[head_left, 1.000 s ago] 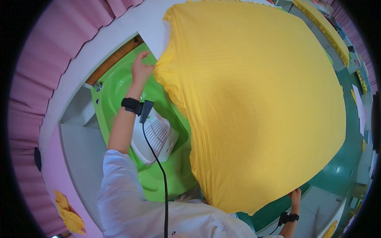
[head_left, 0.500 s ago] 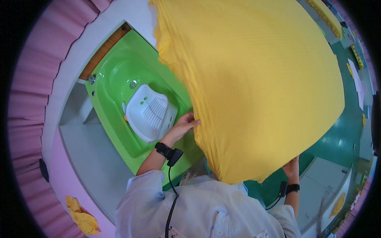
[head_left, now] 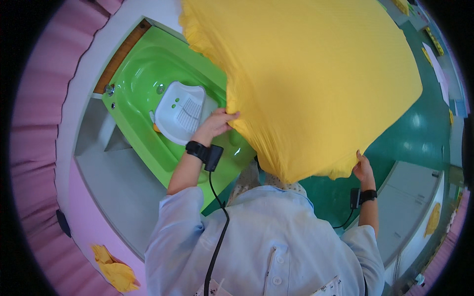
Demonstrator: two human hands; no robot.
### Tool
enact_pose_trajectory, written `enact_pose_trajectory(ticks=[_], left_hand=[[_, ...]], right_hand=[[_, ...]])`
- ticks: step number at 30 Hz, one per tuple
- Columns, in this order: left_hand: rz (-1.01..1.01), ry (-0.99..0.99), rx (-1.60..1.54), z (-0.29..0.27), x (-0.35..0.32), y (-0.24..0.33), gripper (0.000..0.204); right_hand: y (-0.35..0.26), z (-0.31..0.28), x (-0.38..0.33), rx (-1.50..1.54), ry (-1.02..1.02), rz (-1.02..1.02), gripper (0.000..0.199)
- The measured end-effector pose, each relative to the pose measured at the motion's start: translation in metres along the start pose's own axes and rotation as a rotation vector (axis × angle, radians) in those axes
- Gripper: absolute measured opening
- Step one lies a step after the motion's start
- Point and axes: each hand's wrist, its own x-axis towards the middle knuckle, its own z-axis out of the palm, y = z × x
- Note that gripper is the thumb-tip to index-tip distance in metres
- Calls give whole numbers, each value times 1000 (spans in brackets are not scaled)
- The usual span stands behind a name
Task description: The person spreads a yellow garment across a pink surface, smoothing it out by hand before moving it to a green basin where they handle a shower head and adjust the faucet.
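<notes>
A large yellow cloth cover (head_left: 296, 93) with a gathered edge spreads out ahead of me; whatever lies beneath it is hidden. My left hand (head_left: 216, 123) is closed on its left edge, thumb on top of the cloth. At the near right corner, my right hand (head_left: 364, 167) grips the edge, its thumb up and the other fingers partly hidden. Beside my left hand a white plastic baby bath seat (head_left: 180, 111) with slots and round holes rests inside a green bathtub (head_left: 148, 59).
The tub is set into a counter, with bare grey surface (head_left: 118, 192) on its near side. Crumpled yellow cloth (head_left: 114, 269) lies at the lower left by a pink curtain (head_left: 37, 148). A light grey cabinet (head_left: 405, 202) stands right of my right arm, on the green floor (head_left: 395, 133).
Both hands have moved farther from my body, carrying the near edge of the yellow cover forward. More of my shirt and legs now shows below it.
</notes>
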Motion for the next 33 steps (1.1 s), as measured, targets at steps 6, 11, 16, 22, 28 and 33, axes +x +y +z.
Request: enact_pose_trajectory(ticks=[6,11,16,22,28,33], left_hand=[[177,336,210,-42,-1,-18,22],[315,398,27,26,-1,-44,42],[-53,-221,141,46,-46,-74,56],[-55,-64,229,120,-80,-109,54],[354,389,43,123,-86,-140,52],[470,1019,215,50,-104,-83,43]], right_hand=[[9,28,-40,-286,11,-304,34],[25,42,-34,-368,82,-322,50],[-3,28,-28,-781,251,-355,80],[-57,-43,12,-766,120,-356,65],[-89,-115,40,-881,35,-470,44],[-111,-201,57,-936,104,-528,38]])
